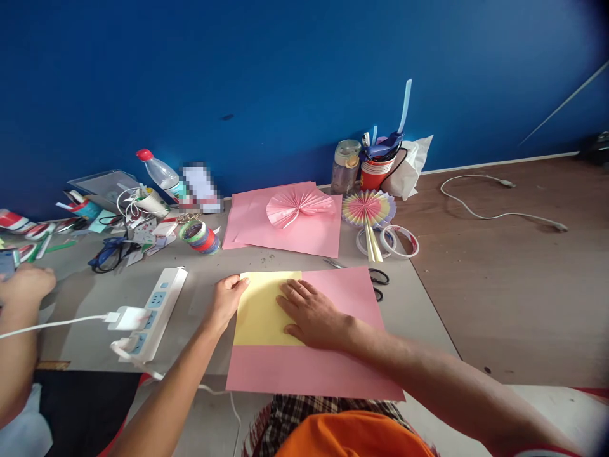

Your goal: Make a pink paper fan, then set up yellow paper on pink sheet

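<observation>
A large pink sheet of paper [309,371] lies at the table's front edge, slightly overhanging it. On its upper left part rests a smaller yellow sheet of paper [261,317], their top left corners nearly meeting. My left hand [226,303] is closed in a pinch at the yellow sheet's upper left corner; whether the pink sheet is pinched too, I cannot tell. My right hand [316,314] lies flat, fingers spread, over the yellow sheet's right side. Partly under the pink sheet's right edge is a pair of scissors [379,277] with black handles.
Behind lie more pink sheets [242,219] with a pleated pink paper fan [299,204]. Farther right are a multicoloured paper fan [368,209], tape rolls [402,242], a bottle [346,168] and a red cup [375,174]. A power strip [159,311] stands left, near another person's hand [31,282].
</observation>
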Available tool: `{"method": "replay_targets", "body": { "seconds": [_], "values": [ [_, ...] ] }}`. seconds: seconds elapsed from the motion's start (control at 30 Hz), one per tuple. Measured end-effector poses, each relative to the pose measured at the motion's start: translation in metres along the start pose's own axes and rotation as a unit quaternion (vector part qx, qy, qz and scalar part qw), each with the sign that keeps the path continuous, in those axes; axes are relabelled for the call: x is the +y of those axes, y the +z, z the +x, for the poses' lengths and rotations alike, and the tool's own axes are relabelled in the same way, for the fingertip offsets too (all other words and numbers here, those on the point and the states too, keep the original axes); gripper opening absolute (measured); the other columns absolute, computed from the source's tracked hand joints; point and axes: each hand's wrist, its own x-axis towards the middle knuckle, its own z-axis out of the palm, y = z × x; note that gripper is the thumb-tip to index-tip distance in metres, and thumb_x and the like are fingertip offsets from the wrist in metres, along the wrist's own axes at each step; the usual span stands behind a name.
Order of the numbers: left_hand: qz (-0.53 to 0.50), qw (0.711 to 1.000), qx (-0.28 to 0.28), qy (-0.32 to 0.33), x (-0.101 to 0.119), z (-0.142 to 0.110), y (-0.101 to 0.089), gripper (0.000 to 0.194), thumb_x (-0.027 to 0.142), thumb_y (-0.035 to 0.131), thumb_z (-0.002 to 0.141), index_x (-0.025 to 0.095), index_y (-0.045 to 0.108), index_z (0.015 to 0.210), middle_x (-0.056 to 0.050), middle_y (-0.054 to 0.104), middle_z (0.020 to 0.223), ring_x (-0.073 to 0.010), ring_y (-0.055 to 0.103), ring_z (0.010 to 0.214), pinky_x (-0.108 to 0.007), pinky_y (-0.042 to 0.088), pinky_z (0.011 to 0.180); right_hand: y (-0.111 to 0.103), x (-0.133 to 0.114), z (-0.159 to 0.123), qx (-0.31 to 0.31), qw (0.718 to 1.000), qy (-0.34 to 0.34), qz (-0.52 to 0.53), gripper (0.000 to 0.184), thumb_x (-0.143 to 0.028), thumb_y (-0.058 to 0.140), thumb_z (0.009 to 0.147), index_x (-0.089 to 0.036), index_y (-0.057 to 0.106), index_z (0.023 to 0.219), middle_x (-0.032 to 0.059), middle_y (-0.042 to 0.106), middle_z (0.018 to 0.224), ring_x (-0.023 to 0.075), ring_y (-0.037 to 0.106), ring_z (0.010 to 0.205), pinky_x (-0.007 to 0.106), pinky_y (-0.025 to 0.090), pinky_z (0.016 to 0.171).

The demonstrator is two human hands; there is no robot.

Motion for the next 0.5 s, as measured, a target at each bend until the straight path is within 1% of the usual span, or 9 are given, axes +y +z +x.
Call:
{"method": "replay_targets", "body": {
  "seconds": [0.17,0.3,0.5],
  "values": [
    [-0.01,1.0,-0.002,-0.014,-0.0013,0.0012,-0.0005,0.039,0.045,0.06,0.064,0.021,0.031,0.055,0.008,0.02,0.054,-0.0074,0.021,0.054,-0.022,0.018,0.05,-0.003,0.0,-0.0012,0.006,1.0,-0.009,0.003,0.051,-0.041,0.056,0.086,-0.011,0.051,0.126,0.0195,0.04,0.142,0.0314,0.03,0.135,0.046,0.023,0.114],
    [-0.022,1.0,-0.002,-0.017,-0.002,0.0021,-0.0001,0.037,0.046,0.061,0.063,0.02,0.036,0.055,0.008,0.024,0.053,-0.0075,0.024,0.054,-0.022,0.02,0.05,-0.0048,-0.0005,-0.0011,0.003,1.0,-0.01,0.003,0.051,-0.041,0.056,0.086,-0.009,0.051,0.126,0.0198,0.04,0.142,0.033,0.031,0.134,0.046,0.023,0.114],
    [-0.033,0.999,-0.003,-0.026,0.0,0.0032,0.0014,0.039,0.05,0.062,0.061,0.019,0.038,0.056,0.007,0.026,0.055,-0.0081,0.025,0.056,-0.022,0.021,0.052,-0.0034,-0.0021,-0.0016,0.012,1.0,-0.001,0.005,0.052,-0.04,0.058,0.084,-0.01,0.051,0.126,0.0189,0.04,0.142,0.0329,0.031,0.134,0.046,0.023,0.114]
  ]
}}
